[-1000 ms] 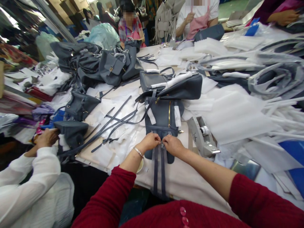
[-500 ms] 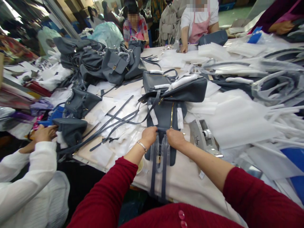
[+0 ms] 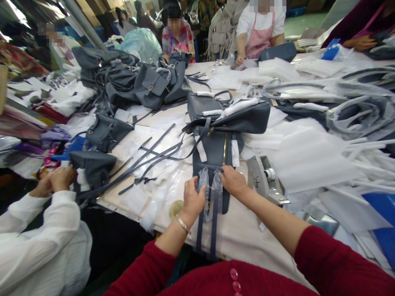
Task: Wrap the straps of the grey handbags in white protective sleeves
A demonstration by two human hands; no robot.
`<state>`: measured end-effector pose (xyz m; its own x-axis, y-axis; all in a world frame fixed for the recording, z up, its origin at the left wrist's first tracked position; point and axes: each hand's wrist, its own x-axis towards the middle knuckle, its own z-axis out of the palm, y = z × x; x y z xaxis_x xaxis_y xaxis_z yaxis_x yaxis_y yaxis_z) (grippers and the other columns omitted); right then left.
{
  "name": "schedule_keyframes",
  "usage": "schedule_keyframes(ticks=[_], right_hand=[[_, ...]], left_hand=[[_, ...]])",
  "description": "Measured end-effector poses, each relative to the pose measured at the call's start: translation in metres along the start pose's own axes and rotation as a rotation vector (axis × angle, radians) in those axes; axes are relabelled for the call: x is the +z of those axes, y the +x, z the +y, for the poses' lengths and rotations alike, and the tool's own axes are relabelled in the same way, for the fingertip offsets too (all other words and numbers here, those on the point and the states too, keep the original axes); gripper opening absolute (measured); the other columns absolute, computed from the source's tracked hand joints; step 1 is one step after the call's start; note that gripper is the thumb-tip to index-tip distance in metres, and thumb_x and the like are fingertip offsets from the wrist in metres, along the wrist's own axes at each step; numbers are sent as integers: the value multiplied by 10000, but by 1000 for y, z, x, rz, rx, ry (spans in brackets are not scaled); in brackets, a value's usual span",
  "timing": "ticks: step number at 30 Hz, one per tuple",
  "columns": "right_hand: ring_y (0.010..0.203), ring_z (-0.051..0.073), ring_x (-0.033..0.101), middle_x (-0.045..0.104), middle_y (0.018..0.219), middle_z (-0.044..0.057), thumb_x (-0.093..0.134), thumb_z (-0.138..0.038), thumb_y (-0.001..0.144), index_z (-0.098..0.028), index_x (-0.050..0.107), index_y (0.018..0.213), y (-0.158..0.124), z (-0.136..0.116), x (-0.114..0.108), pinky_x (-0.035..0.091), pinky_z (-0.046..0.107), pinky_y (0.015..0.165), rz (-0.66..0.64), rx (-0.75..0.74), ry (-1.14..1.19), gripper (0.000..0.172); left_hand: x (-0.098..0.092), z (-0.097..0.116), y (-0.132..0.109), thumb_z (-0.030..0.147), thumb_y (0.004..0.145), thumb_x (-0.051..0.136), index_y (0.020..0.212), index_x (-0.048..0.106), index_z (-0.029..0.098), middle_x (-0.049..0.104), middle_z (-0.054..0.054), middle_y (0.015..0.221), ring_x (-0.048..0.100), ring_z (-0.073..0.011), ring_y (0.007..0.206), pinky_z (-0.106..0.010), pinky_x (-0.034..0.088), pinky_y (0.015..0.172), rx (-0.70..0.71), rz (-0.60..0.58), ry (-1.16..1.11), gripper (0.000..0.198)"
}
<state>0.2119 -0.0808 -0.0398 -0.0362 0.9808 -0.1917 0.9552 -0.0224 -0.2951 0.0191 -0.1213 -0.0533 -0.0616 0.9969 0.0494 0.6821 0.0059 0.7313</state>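
Note:
A dark blue-grey backpack (image 3: 210,150) lies on the table before me, with a gold zipper and white foam wraps. Two long straps (image 3: 212,234) run from it toward me, their upper parts covered by clear plastic sleeves (image 3: 203,179). Beside the left strap is my left hand (image 3: 194,199), thumb and fingers apart, with a bracelet on the wrist. My right hand (image 3: 233,181) rests at the bag's right side, fingers loosely spread and fingertips at the right strap's plastic. Its fingertips partly hide the strap's upper end.
A metal tape dispenser (image 3: 267,179) stands right of the bag. White foam sheets (image 3: 314,156) cover the table's right side. More dark bags (image 3: 151,84) are piled at the back left. A co-worker's hands (image 3: 60,179) are at another bag (image 3: 92,166) on the left.
Both hands were closed at the bag's strap tops. The left has let go, opened and moved down toward me; the right has loosened and stayed near the same place.

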Motion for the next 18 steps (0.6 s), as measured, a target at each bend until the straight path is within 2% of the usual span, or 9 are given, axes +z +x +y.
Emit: schedule_keyframes(ticks=[2,3,6,8,11,13,15,18], right_hand=[[951,239,633,665,1062,127,481,-347,958,-173,590,1101,-27,11,4,420,303,760,6,38,129,250],[913,229,636,684,987,104,503,-337,942,-180,616,1034,-44,16,9,412,297,748,-31,57,216,214],[784,206,633,700,807,67,554,-281,878,-174,655,841,-99,24,38,405,286,697,-274,91,506,151],[698,186,615,681,710,32,575,-231,830,-174,669,844,-130,17,61,404,272,646,-431,146,726,111],[596,162,557,609,573,-17,626,-172,731,-176,655,711,-153,-7,86,380,261,589,-501,230,923,36],[525,141,507,550,493,-29,622,-166,708,-178,591,558,-152,-24,88,359,257,551,-505,224,972,154],[454,123,455,488,424,-37,606,-205,726,-185,531,488,-142,-34,78,342,253,509,-509,212,1024,250],[441,121,479,535,457,-20,568,-354,794,-179,576,594,-120,-32,44,373,247,492,-510,167,1145,265]], left_hand=[[-17,-14,-52,306,862,576,1253,528,187,575,-129,1171,563,-250,1121,-396,515,921,-41,-103,-16,412],[-24,-23,-78,311,856,576,1257,528,196,578,-129,1186,562,-257,1134,-408,508,933,-79,-147,-15,419],[-35,-49,-139,309,827,582,1238,542,165,594,-143,1154,588,-266,1089,-417,484,958,-255,-214,18,437],[-34,-60,-160,331,798,602,1154,590,148,627,-126,1058,615,-257,995,-388,493,909,-361,-267,66,401],[-26,-56,-157,388,766,640,857,653,169,648,-55,823,619,-229,819,-340,494,779,-394,-431,133,238],[-22,-41,-142,393,759,652,720,639,175,639,-26,714,608,-216,745,-319,481,706,-372,-548,83,221],[-24,-21,-123,369,770,647,719,656,173,667,-26,726,619,-216,757,-311,484,700,-322,-588,-54,202],[-36,7,-97,341,796,638,861,686,181,715,-38,886,640,-216,877,-305,501,795,-201,-502,-275,179]])
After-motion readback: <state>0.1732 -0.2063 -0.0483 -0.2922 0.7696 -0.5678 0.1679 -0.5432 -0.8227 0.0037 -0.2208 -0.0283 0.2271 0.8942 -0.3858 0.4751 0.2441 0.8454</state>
